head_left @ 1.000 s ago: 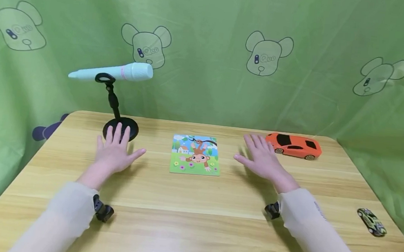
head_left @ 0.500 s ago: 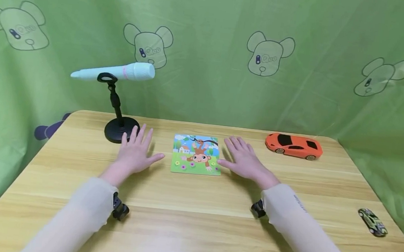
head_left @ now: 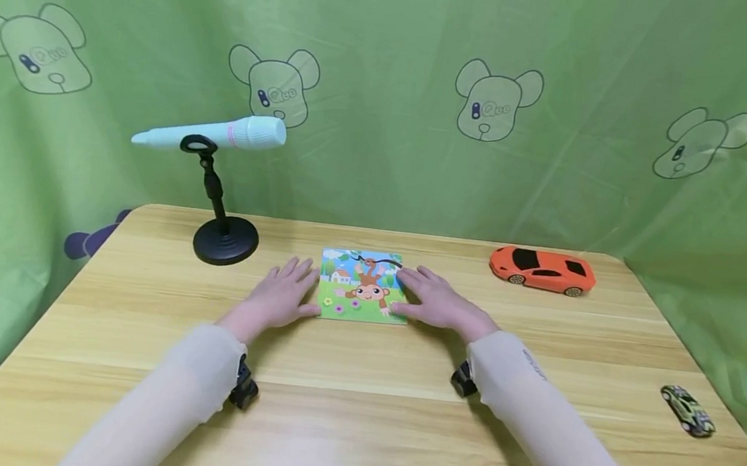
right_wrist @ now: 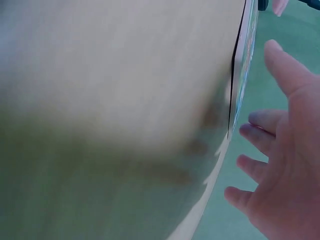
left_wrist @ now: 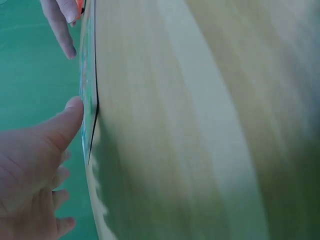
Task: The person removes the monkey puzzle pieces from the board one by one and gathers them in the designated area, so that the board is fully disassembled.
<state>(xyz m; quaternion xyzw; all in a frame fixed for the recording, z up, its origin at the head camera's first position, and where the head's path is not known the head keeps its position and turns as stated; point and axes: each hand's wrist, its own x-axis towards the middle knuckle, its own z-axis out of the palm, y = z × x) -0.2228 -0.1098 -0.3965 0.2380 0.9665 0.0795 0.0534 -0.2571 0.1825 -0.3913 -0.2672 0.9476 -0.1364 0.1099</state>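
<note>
Head view: hands point(head_left: 285, 292) flanking puzzle board point(head_left: 361, 286).

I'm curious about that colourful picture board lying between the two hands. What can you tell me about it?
The picture board is a thin, flat, square panel, lying face up on the wooden table near its middle. It shows a cartoon monkey hanging from a branch, green grass with small flowers, a little house and blue sky. From the wrist views its edge looks slim and dark. The left hand lies at its left edge with the thumb against it; the right hand rests its fingers on the right side.
</note>
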